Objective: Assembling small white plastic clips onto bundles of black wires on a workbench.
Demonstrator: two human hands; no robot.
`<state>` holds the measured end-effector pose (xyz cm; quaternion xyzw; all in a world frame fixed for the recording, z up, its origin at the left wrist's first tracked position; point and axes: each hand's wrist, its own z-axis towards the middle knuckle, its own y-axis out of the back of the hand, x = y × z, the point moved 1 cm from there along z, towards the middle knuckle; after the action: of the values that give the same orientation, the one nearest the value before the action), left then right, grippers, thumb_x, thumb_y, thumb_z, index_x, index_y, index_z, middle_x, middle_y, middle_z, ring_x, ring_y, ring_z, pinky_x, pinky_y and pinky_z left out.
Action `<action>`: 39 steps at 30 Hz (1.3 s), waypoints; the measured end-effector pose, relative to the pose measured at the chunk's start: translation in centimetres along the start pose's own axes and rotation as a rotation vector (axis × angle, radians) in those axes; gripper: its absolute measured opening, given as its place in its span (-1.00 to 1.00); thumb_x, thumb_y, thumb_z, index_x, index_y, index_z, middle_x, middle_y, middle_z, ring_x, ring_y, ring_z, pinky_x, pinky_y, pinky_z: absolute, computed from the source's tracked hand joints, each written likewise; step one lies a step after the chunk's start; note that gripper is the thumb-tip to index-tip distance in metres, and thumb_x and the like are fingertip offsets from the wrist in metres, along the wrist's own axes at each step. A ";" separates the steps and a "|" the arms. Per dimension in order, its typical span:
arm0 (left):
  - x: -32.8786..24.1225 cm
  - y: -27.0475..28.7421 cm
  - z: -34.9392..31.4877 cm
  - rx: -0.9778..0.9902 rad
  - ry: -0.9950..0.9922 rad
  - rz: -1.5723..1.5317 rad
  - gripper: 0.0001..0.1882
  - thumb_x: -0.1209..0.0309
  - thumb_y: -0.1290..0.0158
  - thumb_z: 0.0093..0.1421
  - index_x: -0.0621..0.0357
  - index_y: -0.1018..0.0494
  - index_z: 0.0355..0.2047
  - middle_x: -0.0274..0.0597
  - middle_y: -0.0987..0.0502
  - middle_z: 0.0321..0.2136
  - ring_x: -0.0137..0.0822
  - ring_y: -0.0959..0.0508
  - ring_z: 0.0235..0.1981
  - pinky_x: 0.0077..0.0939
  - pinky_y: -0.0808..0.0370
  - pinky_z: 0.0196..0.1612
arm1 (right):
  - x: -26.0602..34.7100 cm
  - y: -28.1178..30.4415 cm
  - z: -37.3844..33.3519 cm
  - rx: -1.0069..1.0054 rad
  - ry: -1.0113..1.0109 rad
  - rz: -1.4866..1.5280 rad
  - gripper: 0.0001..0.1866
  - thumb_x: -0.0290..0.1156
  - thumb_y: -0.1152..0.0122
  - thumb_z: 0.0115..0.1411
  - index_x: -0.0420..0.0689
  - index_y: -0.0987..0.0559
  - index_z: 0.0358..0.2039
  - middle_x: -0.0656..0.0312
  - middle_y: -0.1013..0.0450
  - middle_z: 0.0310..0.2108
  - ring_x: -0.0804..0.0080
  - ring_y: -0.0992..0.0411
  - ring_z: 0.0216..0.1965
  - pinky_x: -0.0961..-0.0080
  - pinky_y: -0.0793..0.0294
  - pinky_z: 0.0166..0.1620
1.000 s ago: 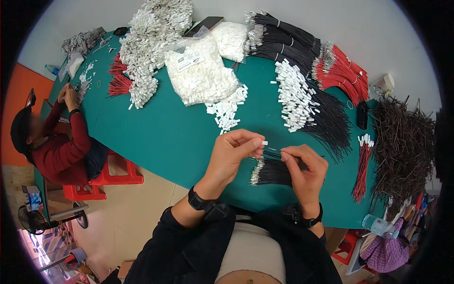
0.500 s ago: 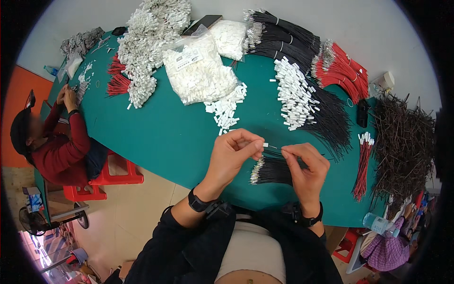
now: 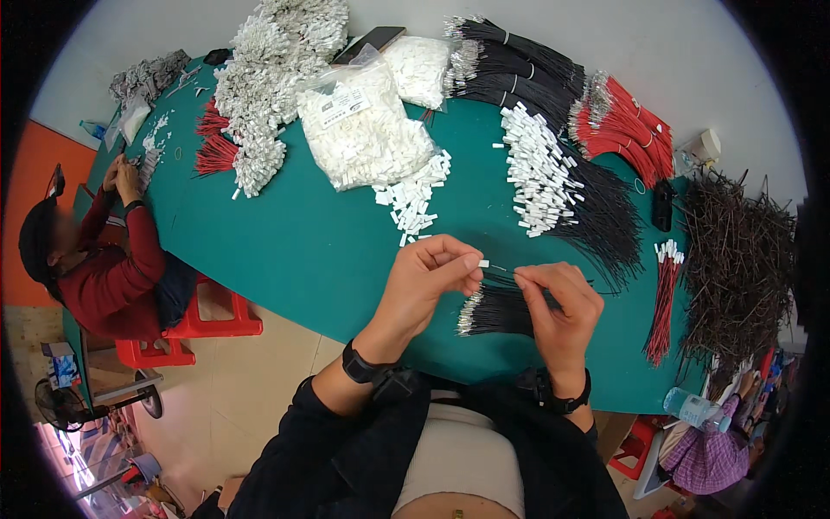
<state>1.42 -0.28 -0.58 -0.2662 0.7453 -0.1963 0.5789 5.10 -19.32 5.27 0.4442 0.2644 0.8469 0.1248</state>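
Observation:
Above the near part of the green table, my left hand (image 3: 429, 284) pinches a small white plastic connector housing (image 3: 484, 264) between thumb and fingertips. My right hand (image 3: 564, 310) is closed on a thin wire (image 3: 500, 268), which runs toward the housing. Whether its tip sits inside cannot be made out. Just below both hands lies a bundle of black wires (image 3: 501, 311) with metal terminals at its left end. Loose white housings (image 3: 413, 201) spill from a clear plastic bag (image 3: 367, 143) beyond my left hand. Black wires capped with white housings (image 3: 540, 177) lie beyond my right hand.
Black wire bundles (image 3: 527, 73) and red ones (image 3: 624, 130) line the far edge. At right are a smaller red bundle (image 3: 664, 298), a dark wire heap (image 3: 739, 268) and a plastic bottle (image 3: 696, 408). Another person (image 3: 104, 277) works at the left beside red stools (image 3: 216, 313).
Both hands hold almost the same place and grip. The housing in my left fingertips has shifted very slightly; everything else stays put.

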 end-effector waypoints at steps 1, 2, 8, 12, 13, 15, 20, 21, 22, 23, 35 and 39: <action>0.0 0.0 0.0 0.000 0.000 -0.001 -0.90 0.51 -0.18 0.34 0.31 -0.60 -0.21 -0.17 -0.66 -0.40 -0.42 -0.64 -0.43 -0.57 -0.59 -0.32 | 0.0 0.0 0.0 0.003 0.006 -0.009 -0.87 -0.65 -0.43 0.06 -0.18 -0.69 -0.36 0.21 -0.62 -0.42 0.32 -0.54 -0.44 0.45 -0.40 -0.31; 0.1 0.1 0.1 0.006 0.015 -0.019 -0.91 0.51 -0.18 0.34 0.31 -0.59 -0.21 -0.17 -0.66 -0.40 -0.42 -0.64 -0.43 -0.57 -0.59 -0.33 | 0.1 0.1 0.0 0.006 0.012 -0.019 -0.87 -0.65 -0.43 0.06 -0.18 -0.69 -0.36 0.21 -0.63 -0.42 0.33 -0.54 -0.44 0.44 -0.39 -0.31; 0.0 -0.2 -0.1 -0.018 -0.014 0.033 -0.92 0.51 -0.18 0.34 0.28 -0.58 -0.23 -0.16 -0.66 -0.42 -0.43 -0.64 -0.45 -0.57 -0.58 -0.35 | 0.0 0.0 -0.1 0.011 0.008 -0.023 -0.87 -0.65 -0.43 0.06 -0.18 -0.69 -0.36 0.21 -0.63 -0.42 0.32 -0.55 -0.43 0.44 -0.40 -0.31; -0.1 -0.6 -0.2 -0.024 -0.087 0.109 -0.93 0.51 -0.19 0.33 0.27 -0.56 -0.29 -0.18 -0.66 -0.45 -0.45 -0.63 -0.47 -0.59 -0.56 -0.36 | -0.1 0.0 -0.1 0.009 0.007 -0.027 -0.87 -0.65 -0.43 0.06 -0.18 -0.69 -0.36 0.21 -0.63 -0.41 0.31 -0.56 -0.42 0.44 -0.41 -0.30; -0.1 -0.6 -0.3 -0.024 -0.087 0.109 -0.93 0.51 -0.19 0.33 0.27 -0.56 -0.29 -0.18 -0.66 -0.45 -0.45 -0.63 -0.47 -0.59 -0.56 -0.36 | -0.1 0.0 -0.1 0.007 0.007 -0.024 -0.87 -0.65 -0.43 0.06 -0.18 -0.69 -0.36 0.20 -0.63 -0.41 0.30 -0.56 -0.42 0.44 -0.42 -0.30; -0.1 -0.7 -0.3 -0.028 -0.106 0.128 -0.93 0.52 -0.19 0.33 0.26 -0.55 -0.30 -0.18 -0.65 -0.46 -0.46 -0.62 -0.48 -0.60 -0.55 -0.37 | -0.1 -0.1 -0.1 0.006 0.007 -0.022 -0.87 -0.65 -0.43 0.06 -0.18 -0.69 -0.36 0.20 -0.63 -0.41 0.30 -0.56 -0.41 0.44 -0.42 -0.30; -0.1 -0.7 -0.4 -0.031 -0.117 0.147 -0.93 0.53 -0.19 0.33 0.26 -0.55 -0.30 -0.18 -0.65 -0.46 -0.47 -0.61 -0.48 -0.60 -0.54 -0.38 | -0.1 -0.2 -0.1 0.009 -0.002 -0.017 -0.87 -0.65 -0.43 0.06 -0.18 -0.69 -0.36 0.20 -0.63 -0.41 0.29 -0.57 -0.41 0.44 -0.43 -0.29; -0.1 -0.6 -0.3 -0.027 -0.119 0.151 -0.94 0.54 -0.19 0.33 0.26 -0.54 -0.30 -0.18 -0.65 -0.46 -0.47 -0.61 -0.48 -0.60 -0.55 -0.38 | -0.2 -0.2 -0.2 0.010 -0.003 -0.018 -0.87 -0.65 -0.43 0.06 -0.18 -0.69 -0.36 0.20 -0.63 -0.41 0.29 -0.57 -0.41 0.44 -0.43 -0.29; -0.1 -0.5 -0.3 -0.027 -0.119 0.151 -0.94 0.54 -0.19 0.33 0.26 -0.54 -0.30 -0.18 -0.65 -0.46 -0.47 -0.61 -0.48 -0.60 -0.55 -0.38 | -0.2 -0.2 -0.2 0.006 -0.005 -0.018 -0.87 -0.65 -0.43 0.06 -0.18 -0.69 -0.36 0.19 -0.63 -0.41 0.29 -0.57 -0.41 0.44 -0.43 -0.29; -0.1 -0.4 -0.3 -0.014 -0.118 0.159 -0.94 0.54 -0.18 0.33 0.28 -0.53 -0.29 -0.16 -0.66 -0.44 -0.46 -0.63 -0.47 -0.60 -0.57 -0.35 | -0.2 -0.2 -0.2 0.003 -0.008 -0.017 -0.87 -0.65 -0.43 0.06 -0.18 -0.69 -0.36 0.19 -0.63 -0.41 0.29 -0.57 -0.41 0.44 -0.44 -0.29; -0.1 -0.2 -0.1 -0.003 -0.113 0.202 -0.93 0.54 -0.16 0.34 0.31 -0.52 -0.24 -0.13 -0.67 -0.41 -0.46 -0.65 -0.43 -0.60 -0.60 -0.31 | -0.4 -0.1 -0.2 0.034 -0.072 0.044 -0.87 -0.67 -0.41 0.06 -0.21 -0.69 -0.36 0.17 -0.62 -0.42 0.29 -0.54 -0.44 0.45 -0.47 -0.32; -0.1 -0.4 -0.1 -0.010 -0.103 0.177 -0.92 0.53 -0.18 0.34 0.31 -0.58 -0.22 -0.14 -0.66 -0.41 -0.43 -0.64 -0.44 -0.58 -0.59 -0.33 | -0.6 -0.1 -0.1 0.031 -0.080 0.062 -0.88 -0.66 -0.42 0.07 -0.22 -0.69 -0.36 0.16 -0.60 -0.43 0.32 -0.52 -0.45 0.46 -0.47 -0.34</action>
<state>1.45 -0.56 -0.24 -0.2120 0.7360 -0.1269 0.6303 5.34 -19.49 4.78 0.4875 0.2585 0.8277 0.1021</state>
